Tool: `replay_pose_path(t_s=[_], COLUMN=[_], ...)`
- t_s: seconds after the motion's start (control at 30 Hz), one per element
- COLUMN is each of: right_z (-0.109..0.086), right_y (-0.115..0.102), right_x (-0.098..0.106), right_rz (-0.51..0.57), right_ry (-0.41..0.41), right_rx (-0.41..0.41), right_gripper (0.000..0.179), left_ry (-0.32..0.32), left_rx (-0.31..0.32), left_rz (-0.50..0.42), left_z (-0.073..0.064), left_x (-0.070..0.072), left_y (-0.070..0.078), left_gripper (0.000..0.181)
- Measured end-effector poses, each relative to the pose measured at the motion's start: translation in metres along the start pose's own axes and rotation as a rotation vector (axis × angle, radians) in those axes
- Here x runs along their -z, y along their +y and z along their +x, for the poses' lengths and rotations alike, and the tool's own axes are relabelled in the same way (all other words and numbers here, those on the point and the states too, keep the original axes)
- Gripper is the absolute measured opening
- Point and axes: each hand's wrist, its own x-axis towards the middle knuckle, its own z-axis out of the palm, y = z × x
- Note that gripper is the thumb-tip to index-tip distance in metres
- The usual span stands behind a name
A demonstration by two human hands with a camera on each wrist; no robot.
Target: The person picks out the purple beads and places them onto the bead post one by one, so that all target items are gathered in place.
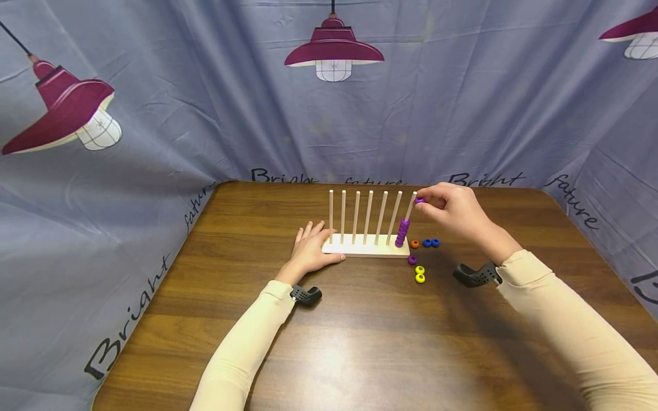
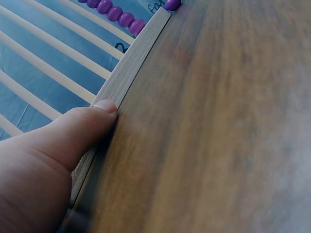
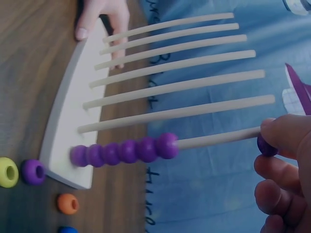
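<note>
A pale wooden peg stand (image 1: 360, 250) with several upright pegs is on the table. My left hand (image 1: 311, 251) holds its left end, the thumb (image 2: 92, 121) against the front edge and the fingers behind. Several purple beads (image 3: 129, 150) are stacked low on the rightmost peg (image 3: 218, 138). My right hand (image 1: 452, 208) pinches another purple bead (image 1: 420, 200) between thumb and fingers at the top of that peg. The fingers partly cover this bead, and I cannot tell whether the peg's tip is inside its hole.
Near the stand's right end lie a loose purple bead (image 1: 412, 260), an orange bead (image 1: 414, 244), two blue beads (image 1: 431, 242) and two yellow beads (image 1: 420, 274). The brown wooden table (image 1: 329, 342) reaches back to a blue-grey curtain (image 1: 329, 125).
</note>
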Motion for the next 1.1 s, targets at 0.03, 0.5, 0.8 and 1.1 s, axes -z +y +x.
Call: replay_pose_path(t_s=[0.03,0.5,0.8,1.1], right_z=[0.002,0.018,0.015,0.012], right_y=[0.000,-0.010,-0.010,-0.008], right_x=[0.002,0.008,0.005,0.002], right_rz=[-0.004,-0.002,-0.021,-0.022], right_ry=[0.008,0.034,-0.015,-0.021], right_rx=[0.005,0.033,0.010,0.004], right_gripper=[0.015,0.016,0.017,0.018], left_ry=[-0.001,0.010,-0.005,0.000], left_rx=[0.000,-0.003,0.001,0.001], left_rz=[0.000,-0.002,0.002,0.006], left_z=[0.000,-0.002,-0.003,-0.001], left_x=[0.000,-0.001,-0.003,0.001], left_y=[0.000,-0.001,-0.001,0.001], left_gripper=[0.076,0.076,0.076,0.077])
